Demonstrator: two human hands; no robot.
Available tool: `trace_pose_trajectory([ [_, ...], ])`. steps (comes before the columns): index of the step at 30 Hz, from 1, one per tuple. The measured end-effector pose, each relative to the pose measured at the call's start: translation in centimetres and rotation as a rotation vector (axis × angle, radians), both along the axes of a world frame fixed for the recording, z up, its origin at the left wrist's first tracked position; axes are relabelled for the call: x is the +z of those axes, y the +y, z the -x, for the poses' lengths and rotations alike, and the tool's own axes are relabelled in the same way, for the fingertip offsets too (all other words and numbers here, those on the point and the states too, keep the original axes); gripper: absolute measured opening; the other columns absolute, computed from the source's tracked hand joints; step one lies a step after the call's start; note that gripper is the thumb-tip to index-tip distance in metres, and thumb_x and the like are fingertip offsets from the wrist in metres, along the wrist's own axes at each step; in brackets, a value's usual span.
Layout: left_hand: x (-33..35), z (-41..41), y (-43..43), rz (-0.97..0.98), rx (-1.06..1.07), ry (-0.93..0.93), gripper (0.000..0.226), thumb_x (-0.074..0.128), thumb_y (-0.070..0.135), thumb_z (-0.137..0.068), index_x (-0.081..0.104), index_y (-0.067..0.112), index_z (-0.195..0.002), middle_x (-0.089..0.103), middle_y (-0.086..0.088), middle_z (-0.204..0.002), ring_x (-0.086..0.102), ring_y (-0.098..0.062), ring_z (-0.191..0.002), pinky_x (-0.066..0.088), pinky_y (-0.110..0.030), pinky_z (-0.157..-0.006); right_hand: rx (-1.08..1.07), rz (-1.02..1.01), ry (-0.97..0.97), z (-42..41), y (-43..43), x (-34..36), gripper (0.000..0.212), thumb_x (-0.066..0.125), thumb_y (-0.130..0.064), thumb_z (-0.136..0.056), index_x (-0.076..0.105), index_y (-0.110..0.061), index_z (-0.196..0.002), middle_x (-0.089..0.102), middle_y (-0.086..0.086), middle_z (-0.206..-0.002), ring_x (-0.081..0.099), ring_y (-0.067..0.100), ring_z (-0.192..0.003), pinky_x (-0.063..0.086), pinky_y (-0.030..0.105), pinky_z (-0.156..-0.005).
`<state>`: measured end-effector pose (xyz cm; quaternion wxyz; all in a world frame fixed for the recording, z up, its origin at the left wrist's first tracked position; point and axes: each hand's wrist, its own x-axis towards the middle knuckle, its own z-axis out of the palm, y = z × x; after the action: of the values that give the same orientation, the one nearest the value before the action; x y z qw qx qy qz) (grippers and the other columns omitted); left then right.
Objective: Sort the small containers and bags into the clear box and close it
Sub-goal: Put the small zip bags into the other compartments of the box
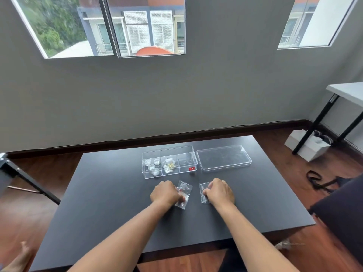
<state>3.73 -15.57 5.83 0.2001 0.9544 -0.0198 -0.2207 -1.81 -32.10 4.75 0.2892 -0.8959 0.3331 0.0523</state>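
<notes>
The clear box [170, 161] sits open just above the middle of the frame, on the far half of the black table [110, 193]. It has three compartments side by side. The left one holds four small round containers [152, 166]; the middle one holds small bags with gold-coloured bits [169, 165]; the right one shows only a red sticker [192, 169] on its front wall. The clear lid [224, 157] lies flat on the table just right of the box, close to it but apart.

Below the box, nearer the person, two small clear bags lie on the table. The left hand [165, 193] is curled with its fingers closed on the left edge of one bag [184, 194], which lies tilted and holds small pale pieces and something reddish. The right hand [220, 191] is likewise curled, its fingers pinched on the right side of the other bag [204, 193]. The two bags are near each other, not touching. Both bare forearms run up from the bottom of the frame.

Around the table is a wooden floor. A white box [306, 146] stands at right under a white table with black legs [322, 118], and black straps [322, 181] lie on the floor at mid right. A grey wall with two windows fills the upper frame.
</notes>
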Motion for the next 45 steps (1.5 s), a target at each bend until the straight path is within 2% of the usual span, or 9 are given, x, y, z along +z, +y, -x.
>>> trace_pose_trajectory([
  [8,1.2,-2.3,1.4,0.284,0.039,0.246,0.026,0.089,0.023,-0.063,0.064,0.019,-0.070,0.068,-0.005,-0.073,0.056,-0.017,-0.052,0.042,-0.022,-0.040,-0.089,-0.307,-0.185,0.6,-1.9,-0.3,0.014,0.074,-0.022,-0.071,0.062,-0.024,-0.065,0.068,-0.004,-0.077,0.066,0.022,-0.087,0.045,0.027,-0.072],
  [11,2.7,-3.7,1.4,0.392,0.041,0.336,0.027,0.086,0.022,-0.070,0.059,0.018,-0.067,0.063,-0.003,-0.063,0.050,-0.011,-0.046,0.037,-0.016,-0.039,-0.112,-0.400,-0.227,0.5,-2.7,-0.5,0.018,0.072,-0.013,-0.074,0.065,-0.021,-0.060,0.070,0.002,-0.067,0.064,0.019,-0.070,0.048,0.027,-0.069],
  [15,5.5,-6.1,0.1,0.497,0.105,0.374,0.008,0.068,0.016,-0.088,0.061,0.014,-0.086,0.058,-0.001,-0.068,0.049,-0.009,-0.048,0.042,-0.015,-0.036,-0.132,-0.555,-0.191,0.2,-3.1,-0.7,0.016,0.058,-0.002,-0.081,0.065,-0.015,-0.074,0.066,0.003,-0.058,0.048,0.009,-0.040,0.033,0.015,-0.033],
  [18,7.4,-7.9,-1.3,0.591,0.152,0.415,0.010,0.051,0.003,-0.096,0.060,0.007,-0.097,0.053,-0.005,-0.073,0.048,-0.013,-0.056,0.047,-0.017,-0.035,-0.126,-0.597,-0.141,0.0,-3.3,-0.6,0.025,0.047,0.002,-0.083,0.059,-0.018,-0.075,0.065,0.004,-0.060,0.044,0.012,-0.041,0.028,0.014,-0.033],
  [24,8.3,-10.4,-4.4,0.503,0.204,0.274,0.035,0.040,-0.015,-0.086,0.061,-0.007,-0.113,0.061,-0.019,-0.096,0.062,-0.024,-0.064,0.057,-0.038,-0.044,-0.138,-0.645,-0.128,0.1,-3.5,-0.6,0.026,0.042,0.003,-0.078,0.060,-0.015,-0.083,0.065,0.004,-0.060,0.046,0.013,-0.041,0.031,0.019,-0.038],
  [28,7.4,-11.2,-5.8,0.352,0.184,0.199,0.028,0.059,-0.011,-0.081,0.063,-0.011,-0.109,0.070,-0.024,-0.102,0.071,-0.038,-0.081,0.061,-0.047,-0.065,-0.155,-0.661,-0.145,0.2,-3.4,-0.8,0.026,0.041,0.002,-0.078,0.060,-0.014,-0.084,0.065,0.004,-0.059,0.047,0.013,-0.041,0.034,0.021,-0.040],
  [32,7.4,-11.3,-6.5,0.188,0.127,0.092,0.024,0.079,0.010,-0.071,0.073,0.003,-0.092,0.078,-0.009,-0.091,0.066,-0.019,-0.063,0.045,-0.024,-0.052,-0.165,-0.659,-0.157,0.2,-3.5,-1.1,0.027,0.040,0.001,-0.077,0.060,-0.015,-0.082,0.066,0.004,-0.061,0.047,0.014,-0.044,0.036,0.023,-0.041],
  [38,7.0,-11.5,-6.8,0.066,0.125,0.041,0.012,0.077,0.016,-0.074,0.069,0.011,-0.066,0.070,0.001,-0.064,0.063,-0.010,-0.044,0.039,-0.018,-0.042,-0.165,-0.655,-0.177,0.2,-3.5,-1.4,0.025,0.042,0.000,-0.077,0.061,-0.015,-0.081,0.067,0.006,-0.063,0.048,0.014,-0.045,0.038,0.022,-0.041],
  [45,6.2,-11.4,-7.4,0.055,0.061,0.077,0.023,0.076,0.033,-0.079,0.070,0.011,-0.074,0.079,-0.003,-0.080,0.075,-0.016,-0.067,0.057,-0.032,-0.087,-0.160,-0.632,-0.178,0.1,-3.5,-1.6,0.023,0.045,-0.001,-0.077,0.062,-0.016,-0.079,0.069,0.004,-0.063,0.051,0.015,-0.046,0.041,0.024,-0.041],
])
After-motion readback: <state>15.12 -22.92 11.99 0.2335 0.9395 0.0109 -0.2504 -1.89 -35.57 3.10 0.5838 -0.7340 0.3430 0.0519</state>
